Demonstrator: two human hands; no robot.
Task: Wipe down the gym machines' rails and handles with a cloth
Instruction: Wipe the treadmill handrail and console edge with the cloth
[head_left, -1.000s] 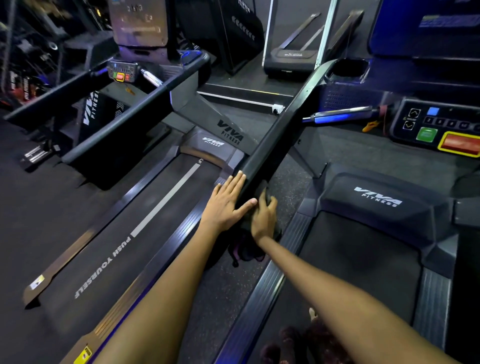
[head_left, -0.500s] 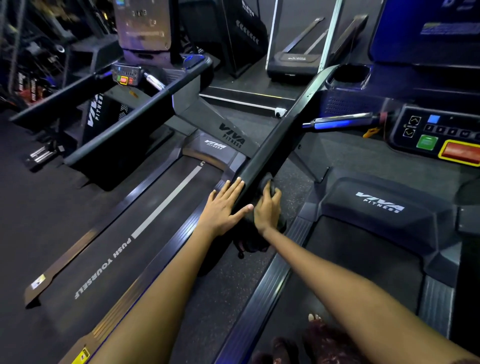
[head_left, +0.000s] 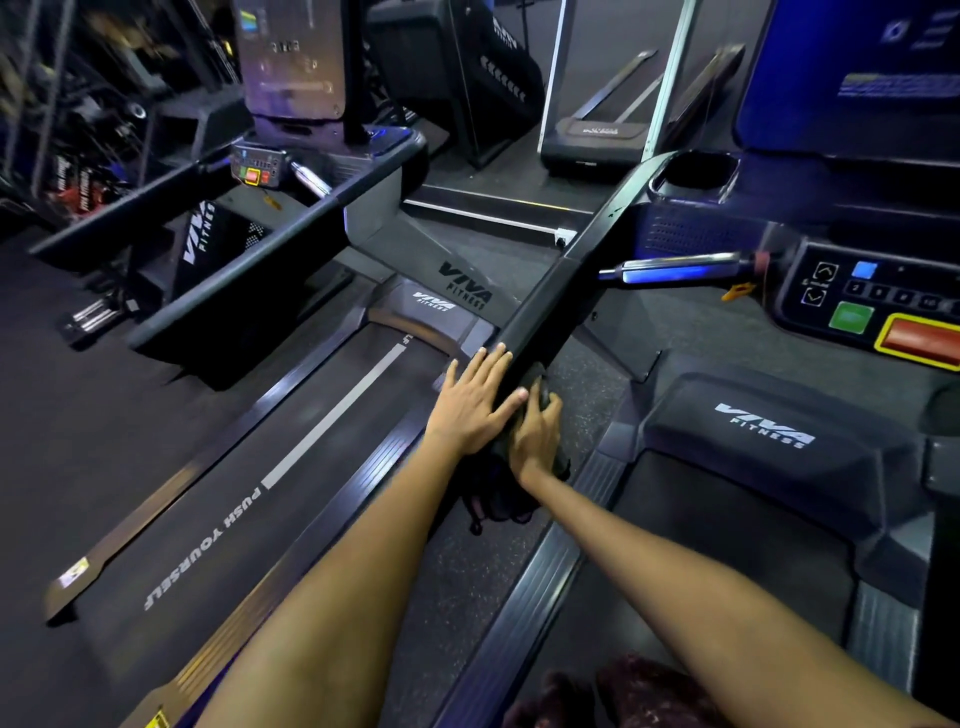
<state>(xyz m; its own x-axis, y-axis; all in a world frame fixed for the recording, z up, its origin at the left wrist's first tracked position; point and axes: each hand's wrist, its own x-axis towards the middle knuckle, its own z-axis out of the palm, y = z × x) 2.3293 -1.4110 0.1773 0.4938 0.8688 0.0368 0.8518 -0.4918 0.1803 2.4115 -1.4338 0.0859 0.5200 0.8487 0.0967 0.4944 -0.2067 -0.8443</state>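
In the head view, a person is leaning over the near end of a black rail (head_left: 563, 283) that is running from the console of the right treadmill down toward the camera, between 2 treadmills. The left hand (head_left: 475, 402) is lying flat against the rail's left side, fingers straight and close together, thumb stretching across the top toward the other hand. The right hand (head_left: 537, 434) is pressing a dark cloth (head_left: 501, 499) onto the rail's end; its fingers are curling over the cloth, though the blur is making it hard to tell how tightly. The cloth is bunching under that hand and hanging loose below the wrist, over the speckled floor (head_left: 467, 582) between the machines.

The left belt (head_left: 249, 499) is showing a white stripe and the words PUSH YOURSELF. The right treadmill's motor cover (head_left: 769, 431) is carrying a VIVA FITNESS logo. Beyond the rail, a shiny grip bar (head_left: 675, 270) is glowing blue beside a button panel (head_left: 878, 306) with 1 green pad and 1 red pad in a yellow frame. A cup holder (head_left: 693, 176) is sitting at the rail's far end. More machines are standing blurred in the background.
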